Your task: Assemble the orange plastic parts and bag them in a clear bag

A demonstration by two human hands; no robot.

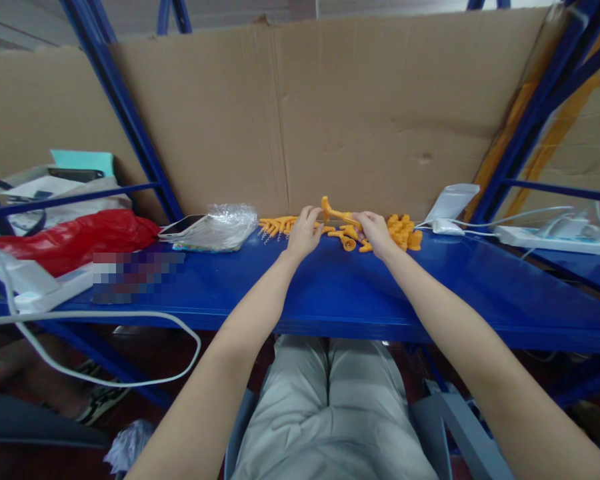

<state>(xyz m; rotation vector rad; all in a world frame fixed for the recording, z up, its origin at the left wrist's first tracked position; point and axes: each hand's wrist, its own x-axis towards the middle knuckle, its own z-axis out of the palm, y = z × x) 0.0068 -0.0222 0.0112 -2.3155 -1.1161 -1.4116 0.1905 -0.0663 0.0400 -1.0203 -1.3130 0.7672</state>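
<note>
My right hand (pixel 374 230) is closed on the right end of an orange plastic piece (pixel 337 214), which has a shaft and a wider, upright head at its left end. My left hand (pixel 305 233) has bent fingers, with the fingertips against that head. Orange corkscrews (pixel 275 228) with metal spirals lie in a row just left of my left hand. Below the held piece are loose orange parts (pixel 349 244), one with a round, hollow end. Beside my right hand sits a pile of chunky orange parts (pixel 403 230), partly hidden by the hand.
The blue table (pixel 340 287) backs onto a cardboard sheet (pixel 380 120). At left lie a clear plastic bag (pixel 230 227), a phone (pixel 183 227), a red bag (pixel 85 237) and a white cable (pixel 130 315). A white power strip (pixel 555 240) is at right, between blue posts.
</note>
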